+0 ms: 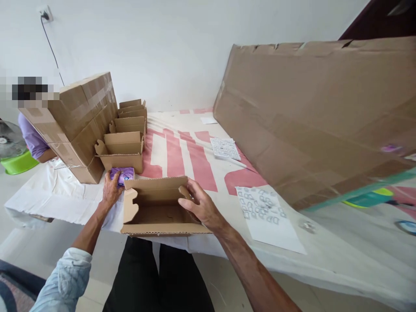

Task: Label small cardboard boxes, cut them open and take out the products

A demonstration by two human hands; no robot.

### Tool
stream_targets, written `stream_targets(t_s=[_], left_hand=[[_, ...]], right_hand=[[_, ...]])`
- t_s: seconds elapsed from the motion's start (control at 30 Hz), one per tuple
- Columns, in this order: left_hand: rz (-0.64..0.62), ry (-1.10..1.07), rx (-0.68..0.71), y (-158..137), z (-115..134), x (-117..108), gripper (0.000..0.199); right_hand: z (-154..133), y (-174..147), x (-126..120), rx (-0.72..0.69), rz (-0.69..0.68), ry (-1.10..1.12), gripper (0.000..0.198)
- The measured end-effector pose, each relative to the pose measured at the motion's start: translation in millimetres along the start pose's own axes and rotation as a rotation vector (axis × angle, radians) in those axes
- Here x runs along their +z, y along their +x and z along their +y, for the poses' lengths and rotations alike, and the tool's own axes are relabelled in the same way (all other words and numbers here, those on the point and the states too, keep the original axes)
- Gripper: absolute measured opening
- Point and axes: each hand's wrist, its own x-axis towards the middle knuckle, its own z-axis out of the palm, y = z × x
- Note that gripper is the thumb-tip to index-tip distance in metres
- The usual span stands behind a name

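Observation:
An open cardboard box (159, 229) stands at the table's front edge, its inside bare as far as it shows. My right hand (202, 206) grips the box's right end, thumb inside by the end flap and fingers over the outside. To the left of the box, my left hand (112, 189) is closed around the left side of a small purple packet (126, 175). That packet lies just behind the box's left corner, in front of a row of other open boxes.
Several open boxes (123, 149) line up behind the packet, beside a wall of stacked taped cartons (86, 112). A large cardboard sheet (312, 117) leans across the right. Marked papers (269, 225) lie on the cloth-covered table (195, 173). A person in a purple sleeve (32, 136) is behind the cartons.

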Motion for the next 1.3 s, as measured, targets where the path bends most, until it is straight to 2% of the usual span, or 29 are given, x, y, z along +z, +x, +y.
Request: stream_targets(t_s=[0.13, 0.2, 0.63, 0.93, 1.1, 1.3], left_hand=[[-0.008, -0.027, 0.036, 8, -7, 0, 0.07], [-0.01, -0.029, 0.045, 14, -11, 1, 0.071], [-0.106, -0.031, -0.001, 90, -19, 28, 0.074], [-0.131, 0.006, -0.039, 142, -20, 49, 0.075], [-0.138, 0.001, -0.064, 156, -15, 55, 0.075], [-0.122, -0.016, -0.106, 159, -9, 53, 0.075]], right_hand=[[-5, 1, 4, 0.028, 0.066, -0.048, 0.038], [-4, 1, 5, 0.044, 0.092, -0.08, 0.032], [-7, -4, 1, 0.091, 0.083, -0.128, 0.037], [2, -9, -2, 0.094, 0.097, -0.134, 0.042], [4, -9, -3, 0.084, 0.093, -0.139, 0.043], [6, -8, -1, 0.079, 0.118, -0.156, 0.044]])
